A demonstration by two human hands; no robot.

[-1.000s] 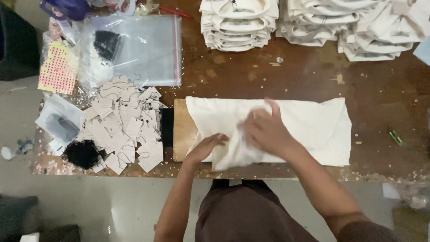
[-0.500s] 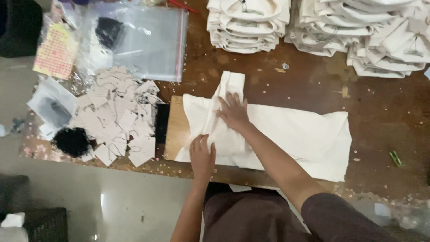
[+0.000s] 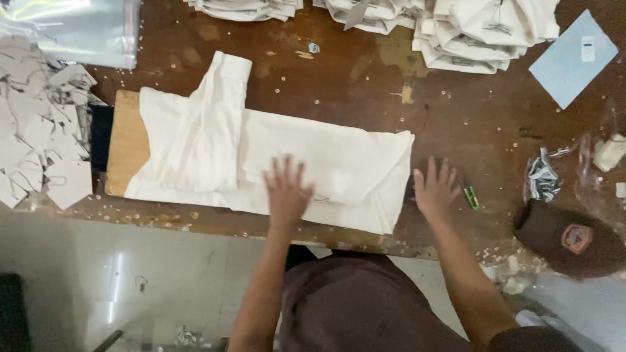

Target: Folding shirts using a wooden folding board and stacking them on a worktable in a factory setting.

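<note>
So going L to R: far left of the left hand there's a heap of pale cardboard cutouts and a clear plastic bag up top, same stuff as a sec ago, tho the view has slid over so they're now at the edge. Next the wooden board, poking out from under the white garment. Big change is the garment itself: half a sec ago the right hand was pressing a sleeve bit near the middle, now that sleeve lies folded up and across, just up-left of the left hand, and nobody's touching it. Left hand has come down flat on the cloth w/ fingers spread wide, gripping nothing, just pressing/smoothing (bit blurry so it's prob moving). Right hand has come off the cloth altogether, open and splayed on the bare surface just past the garment's right edge, holding nothing. Looks to me like one fold's done and the right end's up next. Just right of that hand there's a small green clip, further out a dark cap, and stacks of folded garments way up top.
</note>
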